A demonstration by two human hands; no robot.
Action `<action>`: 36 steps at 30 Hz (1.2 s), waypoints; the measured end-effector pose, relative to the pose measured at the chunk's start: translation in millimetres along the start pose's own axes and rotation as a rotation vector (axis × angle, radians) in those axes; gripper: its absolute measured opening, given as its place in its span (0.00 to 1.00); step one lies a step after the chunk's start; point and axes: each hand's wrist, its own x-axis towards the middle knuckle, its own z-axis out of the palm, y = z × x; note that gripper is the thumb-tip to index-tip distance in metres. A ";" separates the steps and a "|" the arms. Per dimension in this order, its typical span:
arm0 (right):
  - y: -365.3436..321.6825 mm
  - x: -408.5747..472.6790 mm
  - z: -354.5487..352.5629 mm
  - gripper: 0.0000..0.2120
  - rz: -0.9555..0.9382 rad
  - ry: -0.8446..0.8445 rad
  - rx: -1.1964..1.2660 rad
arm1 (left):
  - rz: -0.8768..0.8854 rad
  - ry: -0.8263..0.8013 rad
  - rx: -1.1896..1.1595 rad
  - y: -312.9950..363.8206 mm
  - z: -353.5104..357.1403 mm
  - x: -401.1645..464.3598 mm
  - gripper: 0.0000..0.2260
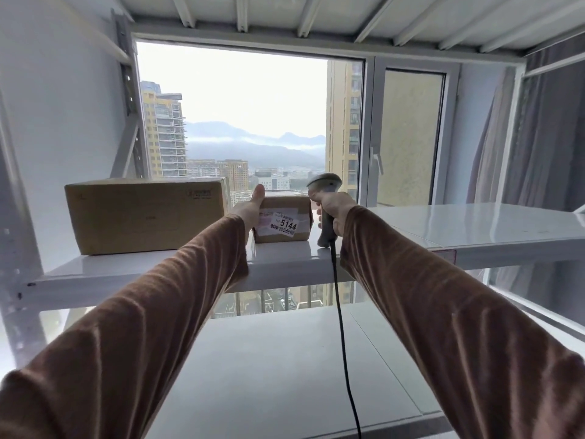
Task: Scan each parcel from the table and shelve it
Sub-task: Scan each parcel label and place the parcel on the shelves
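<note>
Brown sleeves fill the lower half of the frame, both arms reaching forward over the lower shelf board (pixel 278 369) toward the white shelf (pixel 285 267) that crosses the middle. At centre, the left hand (pixel 250 210) rests against the left side of the small parcel (pixel 283 218), thumb raised above its top edge; the other fingers are hidden behind the box, so whether they curl round it cannot be told. This small parcel stands on the shelf just right of the large box (pixel 147 215), with a narrow gap between them, and its label reading 5144 faces the camera. Right of centre, the right hand (pixel 334 213) is wrapped firmly round the handle of the scanner (pixel 326 204), head up, with its black cable (pixel 343 327) hanging down the frame. The step in hand looks like seating the parcel: it would go best nudged back from the front edge and squared beside the large box, label kept outward (easier to find later), while the cable stays off the shelf lip. Beyond, at centre top, the window (pixel 231 115) shows towers and hills.
</note>
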 end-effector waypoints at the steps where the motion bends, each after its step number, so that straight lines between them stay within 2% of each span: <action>1: 1.4 -0.6 -3.3 0.30 -0.012 0.008 0.012 | 0.033 0.033 0.016 1.9 -1.3 -3.2 0.43; 4: 3.9 -7.9 -15.4 0.28 -0.068 0.048 0.052 | 0.211 0.119 -0.016 7.3 -2.2 -16.9 0.43; 8: 1.0 -31.5 -40.9 0.24 -0.188 0.154 0.108 | 0.493 0.218 -0.025 16.9 10.8 -45.8 0.37; 11: -1.5 -56.8 -68.9 0.20 -0.288 0.240 0.124 | 0.607 0.161 -0.044 25.5 36.9 -66.6 0.32; 15: 2.8 -95.0 -118.6 0.14 -0.402 0.383 0.084 | 0.672 0.011 -0.124 36.4 93.7 -97.8 0.28; 18: 14.5 -127.2 -163.2 0.13 -0.436 0.489 0.069 | 0.665 -0.152 -0.226 40.3 148.1 -125.5 0.26; 22: 37.2 -173.2 -230.5 0.15 -0.437 0.656 -0.021 | 0.551 -0.371 -0.367 38.9 225.7 -174.8 0.23; 24: 49.9 -197.8 -266.2 0.12 -0.423 0.724 -0.040 | 0.505 -0.493 -0.409 37.7 263.1 -204.9 0.23; 28: 73.6 -250.3 -332.2 0.10 -0.392 0.865 -0.092 | 0.428 -0.637 -0.480 38.7 329.6 -264.8 0.22; 36: 107.4 -397.7 -504.5 0.13 -0.335 1.201 -0.189 | 0.320 -0.985 -0.530 55.1 491.4 -439.2 0.20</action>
